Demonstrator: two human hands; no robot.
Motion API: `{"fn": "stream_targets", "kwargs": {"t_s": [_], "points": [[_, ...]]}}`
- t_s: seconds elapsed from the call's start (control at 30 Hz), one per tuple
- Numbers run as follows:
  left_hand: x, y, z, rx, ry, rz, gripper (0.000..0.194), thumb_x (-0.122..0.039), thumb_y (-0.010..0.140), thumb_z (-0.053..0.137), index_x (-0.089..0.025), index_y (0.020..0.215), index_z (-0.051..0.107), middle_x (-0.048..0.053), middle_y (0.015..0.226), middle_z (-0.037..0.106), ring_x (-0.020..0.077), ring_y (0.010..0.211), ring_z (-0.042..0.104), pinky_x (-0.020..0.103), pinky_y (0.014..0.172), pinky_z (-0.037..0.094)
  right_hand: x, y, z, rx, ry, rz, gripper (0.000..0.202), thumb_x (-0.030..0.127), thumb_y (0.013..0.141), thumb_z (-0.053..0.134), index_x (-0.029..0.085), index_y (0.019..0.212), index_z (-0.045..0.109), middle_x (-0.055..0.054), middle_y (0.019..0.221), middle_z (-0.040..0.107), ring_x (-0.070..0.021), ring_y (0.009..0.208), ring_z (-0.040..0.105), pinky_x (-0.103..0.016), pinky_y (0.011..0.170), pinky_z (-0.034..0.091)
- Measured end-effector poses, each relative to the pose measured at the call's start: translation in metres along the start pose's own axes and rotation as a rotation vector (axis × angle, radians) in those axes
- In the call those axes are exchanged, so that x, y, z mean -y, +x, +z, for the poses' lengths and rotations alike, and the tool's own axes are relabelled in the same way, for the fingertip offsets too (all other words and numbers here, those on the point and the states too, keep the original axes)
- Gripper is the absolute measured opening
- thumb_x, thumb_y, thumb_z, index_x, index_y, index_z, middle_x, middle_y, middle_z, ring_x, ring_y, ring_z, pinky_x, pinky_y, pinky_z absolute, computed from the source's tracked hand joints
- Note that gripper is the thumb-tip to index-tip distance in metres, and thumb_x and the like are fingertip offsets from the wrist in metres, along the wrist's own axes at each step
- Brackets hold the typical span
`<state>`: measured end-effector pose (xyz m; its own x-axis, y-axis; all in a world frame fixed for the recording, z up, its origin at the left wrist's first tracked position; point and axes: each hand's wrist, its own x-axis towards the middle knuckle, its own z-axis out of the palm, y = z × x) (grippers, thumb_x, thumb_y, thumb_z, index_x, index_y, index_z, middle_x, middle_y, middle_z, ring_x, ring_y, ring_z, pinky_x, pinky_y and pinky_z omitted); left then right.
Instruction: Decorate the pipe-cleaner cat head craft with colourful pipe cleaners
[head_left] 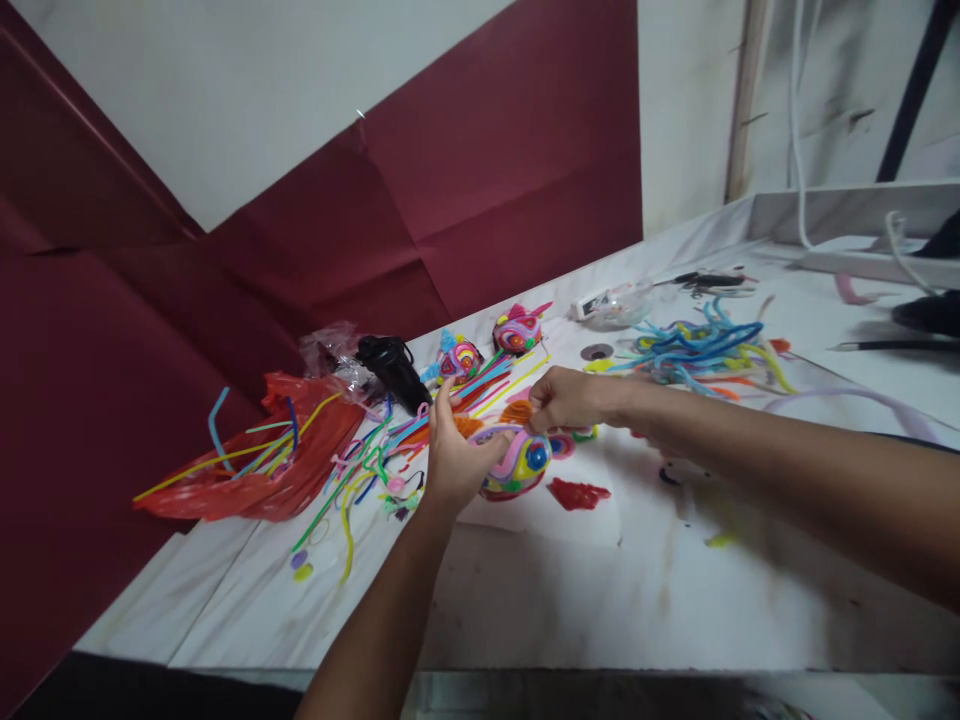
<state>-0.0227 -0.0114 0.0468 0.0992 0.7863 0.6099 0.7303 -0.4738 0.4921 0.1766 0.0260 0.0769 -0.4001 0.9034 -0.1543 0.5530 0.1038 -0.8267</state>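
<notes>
A rounded craft piece (517, 470), covered in yellow, pink, green and red with a blue round spot, stands over a white sheet on the table. My left hand (454, 455) grips it from the left, thumb across its upper side. At its upper right edge, the fingers of my right hand (566, 398) are pinched together; whatever is between them is hidden. An orange ridged piece (516, 412) shows just beyond those fingertips. To the right of the craft lies a flat red piece (579, 494) with a jagged end.
Two similar decorated crafts (517, 328) sit behind. A black glue gun-like tool (394, 368) lies near a red plastic bag (285, 470) with pipe cleaners. More pipe cleaners (697, 345) are heaped at right. Dark red paper (525, 170) covers part of the wall.
</notes>
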Motion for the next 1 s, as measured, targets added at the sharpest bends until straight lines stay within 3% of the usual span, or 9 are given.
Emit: {"fn": "stream_targets", "kwargs": {"t_s": [0.1, 0.23, 0.33, 0.43, 0.5, 0.63, 0.87, 1.0], "points": [[-0.006, 0.004, -0.006, -0.023, 0.084, -0.063, 0.075, -0.030, 0.067, 0.079, -0.025, 0.135, 0.046, 0.010, 0.126, 0.048, 0.0271, 0.119, 0.055, 0.043, 0.100, 0.049, 0.002, -0.002, 0.001, 0.002, -0.009, 0.002, 0.021, 0.013, 0.068, 0.065, 0.019, 0.052, 0.053, 0.006, 0.043, 0.050, -0.0085, 0.040, 0.041, -0.022, 0.040, 0.032], [-0.023, 0.014, -0.019, 0.032, 0.387, 0.174, 0.047, -0.035, 0.073, 0.074, -0.020, 0.117, 0.064, 0.012, 0.130, 0.051, 0.0316, 0.127, 0.048, 0.051, 0.111, 0.036, 0.005, -0.004, 0.002, -0.003, -0.011, -0.017, 0.018, 0.013, 0.069, 0.064, 0.018, 0.054, 0.055, 0.005, 0.046, 0.052, -0.0082, 0.042, 0.043, -0.021, 0.040, 0.032], [-0.037, 0.027, -0.026, 0.313, 0.565, 0.218, 0.037, -0.039, 0.080, 0.067, -0.019, 0.111, 0.068, 0.011, 0.119, 0.064, 0.0307, 0.118, 0.056, 0.052, 0.108, 0.036, 0.006, -0.004, 0.004, -0.009, -0.005, -0.026, 0.017, 0.014, 0.069, 0.065, 0.018, 0.056, 0.055, 0.005, 0.047, 0.052, -0.0079, 0.043, 0.043, -0.021, 0.041, 0.032], [-0.046, 0.042, -0.028, 0.641, 0.595, 0.164, 0.034, -0.044, 0.082, 0.060, -0.019, 0.102, 0.071, 0.008, 0.100, 0.071, 0.0261, 0.095, 0.065, 0.038, 0.087, 0.049, 0.006, -0.004, 0.006, -0.021, 0.002, -0.019, 0.016, 0.013, 0.068, 0.065, 0.018, 0.057, 0.055, 0.005, 0.047, 0.052, -0.0073, 0.043, 0.043, -0.020, 0.041, 0.031], [-0.049, 0.052, -0.028, 0.742, 0.598, 0.142, 0.031, -0.042, 0.081, 0.058, -0.019, 0.097, 0.071, 0.006, 0.090, 0.071, 0.0233, 0.085, 0.064, 0.031, 0.074, 0.047, 0.005, -0.004, 0.006, -0.026, 0.009, -0.012, 0.016, 0.013, 0.068, 0.065, 0.018, 0.057, 0.054, 0.005, 0.047, 0.052, -0.0073, 0.043, 0.043, -0.020, 0.042, 0.032], [-0.049, 0.065, -0.025, 0.796, 0.614, 0.119, 0.028, -0.039, 0.077, 0.059, -0.018, 0.091, 0.072, 0.005, 0.084, 0.070, 0.0211, 0.079, 0.062, 0.028, 0.068, 0.043, 0.004, -0.004, 0.007, -0.021, 0.027, -0.011, 0.016, 0.013, 0.067, 0.064, 0.018, 0.057, 0.054, 0.005, 0.046, 0.052, -0.0077, 0.043, 0.043, -0.020, 0.042, 0.032], [-0.055, 0.078, -0.022, 0.902, 0.620, 0.035, 0.038, -0.034, 0.072, 0.067, -0.019, 0.107, 0.070, 0.002, 0.092, 0.070, 0.0197, 0.084, 0.062, 0.026, 0.071, 0.043, 0.005, -0.007, 0.008, 0.004, 0.005, -0.022, 0.019, 0.014, 0.072, 0.063, 0.018, 0.057, 0.052, 0.005, 0.048, 0.052, -0.0075, 0.044, 0.045, -0.020, 0.043, 0.034], [-0.056, 0.082, -0.021, 0.929, 0.631, 0.012, 0.041, -0.035, 0.070, 0.070, -0.019, 0.108, 0.069, 0.002, 0.092, 0.071, 0.0198, 0.084, 0.063, 0.026, 0.071, 0.044, 0.003, -0.015, -0.002, -0.003, -0.078, -0.042, 0.008, 0.018, 0.077, 0.063, 0.018, 0.069, 0.062, 0.003, 0.057, 0.059, -0.0099, 0.050, 0.053, -0.022, 0.049, 0.040]]}}
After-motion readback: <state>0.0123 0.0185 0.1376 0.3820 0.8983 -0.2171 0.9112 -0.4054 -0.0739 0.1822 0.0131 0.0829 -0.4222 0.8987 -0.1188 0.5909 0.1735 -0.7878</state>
